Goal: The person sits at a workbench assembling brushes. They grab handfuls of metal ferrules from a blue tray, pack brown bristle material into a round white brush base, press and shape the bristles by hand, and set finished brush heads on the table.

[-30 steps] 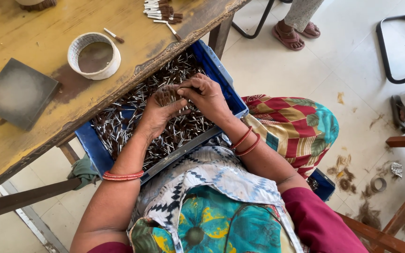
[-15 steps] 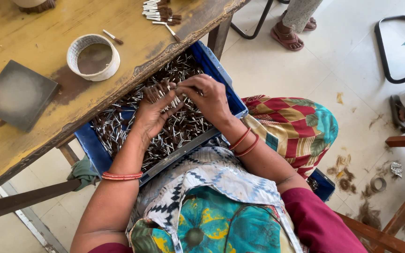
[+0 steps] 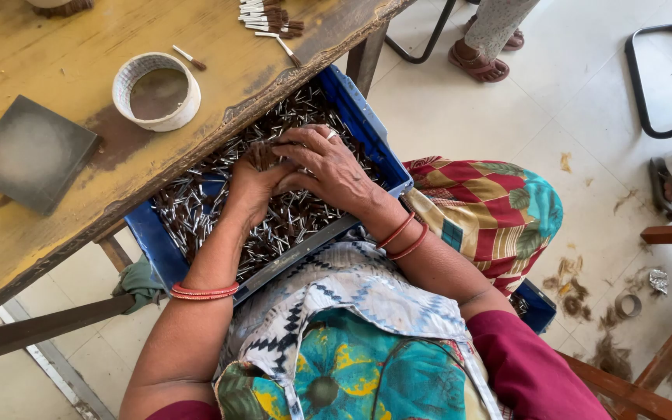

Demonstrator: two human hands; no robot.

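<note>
A blue plastic crate (image 3: 367,120) rests on my lap under the table edge, filled with several small silver-and-brown sticks (image 3: 196,206). My left hand (image 3: 252,180) sits in the crate with its fingers closed around a bunch of the sticks. My right hand (image 3: 328,165) lies right beside it, fingers curled over the same bunch, a ring on one finger. Red bangles circle both wrists.
A worn yellow wooden table (image 3: 56,47) carries a white round bowl (image 3: 157,89) of dark paste, a grey square slab (image 3: 31,152) and a row of finished sticks (image 3: 267,15). Another person's sandalled feet (image 3: 482,61) stand at the far side; a black metal frame (image 3: 647,85) is at right.
Both hands have drawn closer together over the crate, gathering the sticks into a tighter bunch between them.
</note>
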